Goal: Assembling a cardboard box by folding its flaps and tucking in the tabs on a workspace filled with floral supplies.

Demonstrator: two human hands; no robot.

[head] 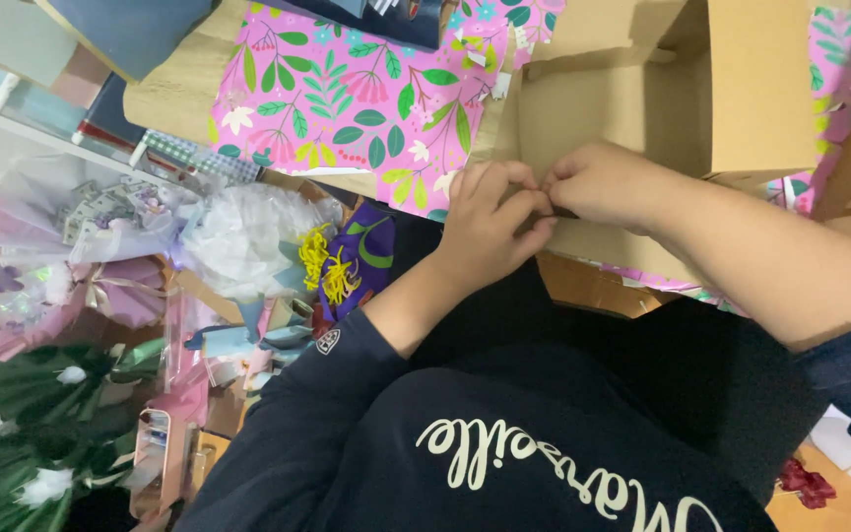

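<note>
Pinching a cardboard box (642, 108) edge together, both hands, left (490, 232) and right (608, 182), closed on it above pink floral wrapping paper (347, 99); likely needs folding next.

Pinched item hidden behind fingers (504, 212)

wrapping paper (347, 94): I see pink with green leaves
box (632, 108): plain brown
my sleeve (297, 433): navy
table (174, 94): light wood
</note>
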